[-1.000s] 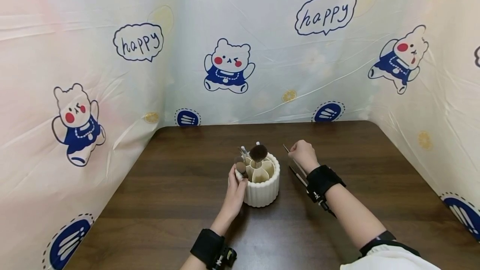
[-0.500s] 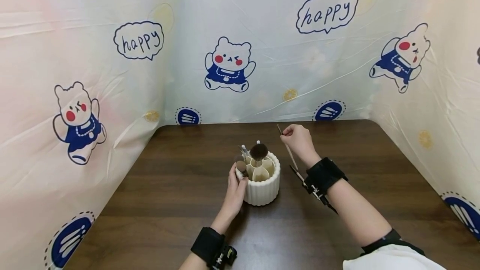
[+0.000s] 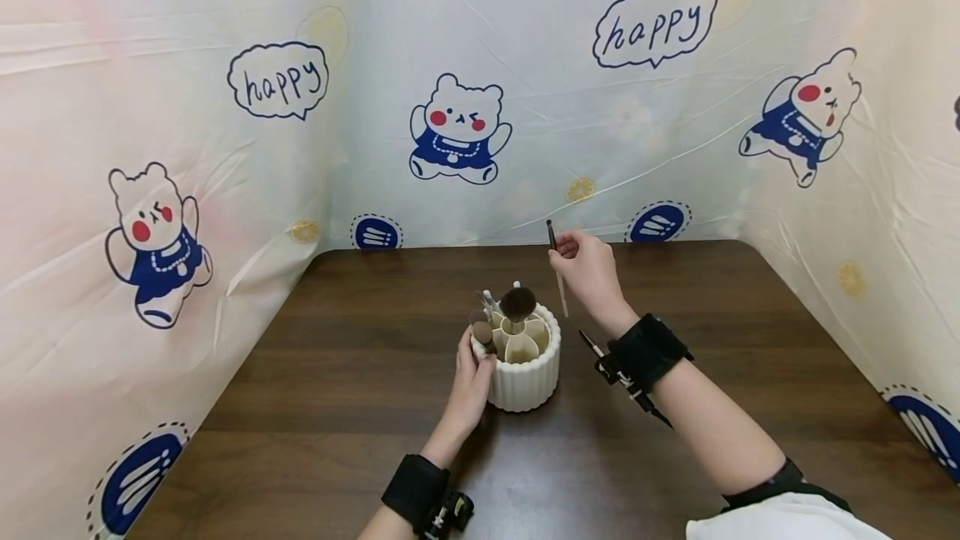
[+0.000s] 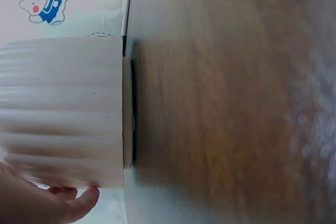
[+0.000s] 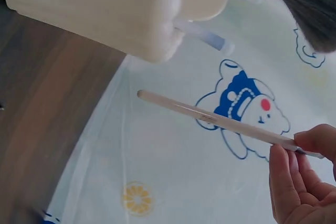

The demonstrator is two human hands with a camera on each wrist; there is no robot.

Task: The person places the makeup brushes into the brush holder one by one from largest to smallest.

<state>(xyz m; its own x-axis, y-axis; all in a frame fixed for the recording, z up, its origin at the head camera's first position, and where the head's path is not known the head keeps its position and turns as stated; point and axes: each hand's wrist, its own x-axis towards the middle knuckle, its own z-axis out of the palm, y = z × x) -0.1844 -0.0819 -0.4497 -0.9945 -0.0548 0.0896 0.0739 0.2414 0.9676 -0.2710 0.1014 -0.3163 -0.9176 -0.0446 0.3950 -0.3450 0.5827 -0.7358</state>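
Observation:
A cream ribbed makeup brush holder [image 3: 523,390] with petal-shaped compartments stands upright on the table. My left hand [image 3: 468,386] grips its left side, thumb toward the front; in the left wrist view the fingers [image 4: 84,203] bend against the ribbed wall. My right hand [image 3: 592,273], beyond the holder to the right, pinches a slim makeup brush [image 5: 210,119] near its dark tip end. The tip points up and the pale handle hangs down, clear of the holder. A fluffy dark brush [image 3: 517,304] and a smaller round-headed brush [image 3: 482,334] stand in the holder.
Another slim brush [image 3: 589,342] lies on the table right of the holder, partly hidden by the right wrist's camera strap [image 3: 651,357]. The brown wooden table [image 3: 337,390] ends at a printed curtain [image 3: 540,132] at the back and both sides.
My right hand has lifted the slim brush off the table, up and away toward the back, and its handle has swung nearer upright. The left hand and holder stay put.

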